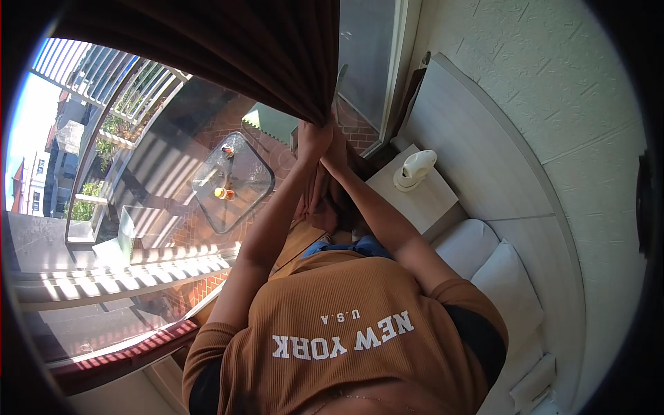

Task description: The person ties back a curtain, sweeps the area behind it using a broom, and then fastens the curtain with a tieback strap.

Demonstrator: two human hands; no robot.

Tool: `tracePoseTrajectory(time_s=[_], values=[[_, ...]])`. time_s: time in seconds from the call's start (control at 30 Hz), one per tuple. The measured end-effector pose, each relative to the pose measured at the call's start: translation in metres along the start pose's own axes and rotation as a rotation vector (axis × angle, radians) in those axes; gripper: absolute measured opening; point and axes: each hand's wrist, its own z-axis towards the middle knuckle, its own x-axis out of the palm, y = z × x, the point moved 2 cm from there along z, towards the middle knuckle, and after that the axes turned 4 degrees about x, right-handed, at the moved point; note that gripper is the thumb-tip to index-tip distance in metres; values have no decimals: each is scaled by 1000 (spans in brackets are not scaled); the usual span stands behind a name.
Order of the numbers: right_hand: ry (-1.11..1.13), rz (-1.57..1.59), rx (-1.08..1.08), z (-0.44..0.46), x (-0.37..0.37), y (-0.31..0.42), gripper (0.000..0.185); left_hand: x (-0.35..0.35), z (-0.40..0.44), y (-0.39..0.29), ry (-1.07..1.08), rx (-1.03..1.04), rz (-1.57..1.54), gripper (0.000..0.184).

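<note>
A dark brown curtain (277,48) hangs from the top and narrows into a gathered bunch at my hands. My left hand (313,140) is closed round the bunched fabric. Right beside it and touching it, my right hand (335,149) is closed on the same bunch, its fingers partly hidden by the left hand and the cloth. Below the grip, the curtain's loose lower folds (318,197) hang between my forearms.
Left of me, a glass pane looks onto a brick patio with a glass-topped table (238,169) holding an orange-and-yellow item (223,194). To my right are a bedside table (436,197) with a white lamp (417,168), a pale headboard (498,145) and white pillows (508,283).
</note>
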Motion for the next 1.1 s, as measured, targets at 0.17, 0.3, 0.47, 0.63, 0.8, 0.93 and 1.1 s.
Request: tracePoseTrajectory(time_s=[0.17, 0.3, 0.47, 0.63, 0.8, 0.93, 1.1], values=[[-101, -106, -59, 34, -7, -25, 41, 31, 24, 19, 85, 116, 20, 26], [-188, -187, -31, 59, -26, -44, 42, 66, 45, 26, 101, 204, 38, 29], [-292, -224, -65, 95, -67, -66, 45, 120, 72, 21, 119, 200, -71, 34], [-379, -308, -29, 130, -110, -76, 42, 178, 98, 15, 110, 262, -111, 36], [-358, -393, -45, 175, -147, -119, 43, 230, 122, 6, 99, 256, -70, 36], [-353, -270, 54, 193, -171, -125, 42, 262, 136, 9, 81, 258, -44, 34], [-181, -242, 260, 166, -162, -149, 46, 261, 106, 43, 139, 96, 77, 28]])
